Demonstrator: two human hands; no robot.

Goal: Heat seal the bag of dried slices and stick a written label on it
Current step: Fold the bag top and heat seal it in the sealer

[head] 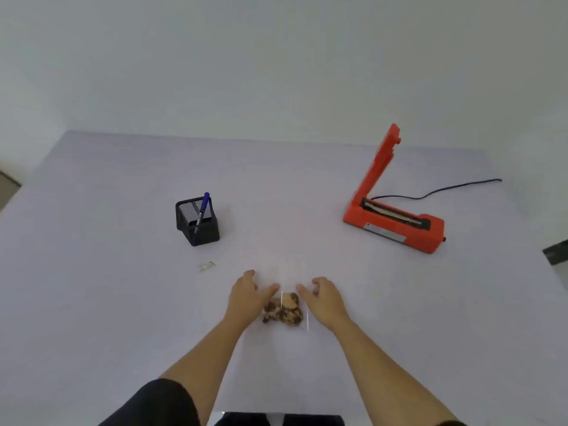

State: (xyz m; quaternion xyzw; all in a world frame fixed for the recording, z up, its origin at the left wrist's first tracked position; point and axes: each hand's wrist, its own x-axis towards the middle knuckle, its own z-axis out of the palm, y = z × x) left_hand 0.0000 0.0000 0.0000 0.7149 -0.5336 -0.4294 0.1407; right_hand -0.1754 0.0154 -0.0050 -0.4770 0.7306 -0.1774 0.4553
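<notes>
Pen holder (198, 222): stood far left, a blue pen (203, 210) in it.
Label (207, 266): lay near the holder.
Left hand (246, 298): fingers spread, touching the bag.
Bag (284, 307): flat on the table (92, 287), between both hands.
Right hand (322, 299): loosely curled, open, at the bag's edge.
Sealer (396, 221): far right, lid raised.

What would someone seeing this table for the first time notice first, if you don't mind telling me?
The orange heat sealer at the right, its arm raised and its black cord trailing off the table, stands out most. At the near centre the left hand and right hand flank a clear bag of dried slices. To the left stands a black mesh pen holder with a blue pen, a small label lying just before it.
</notes>
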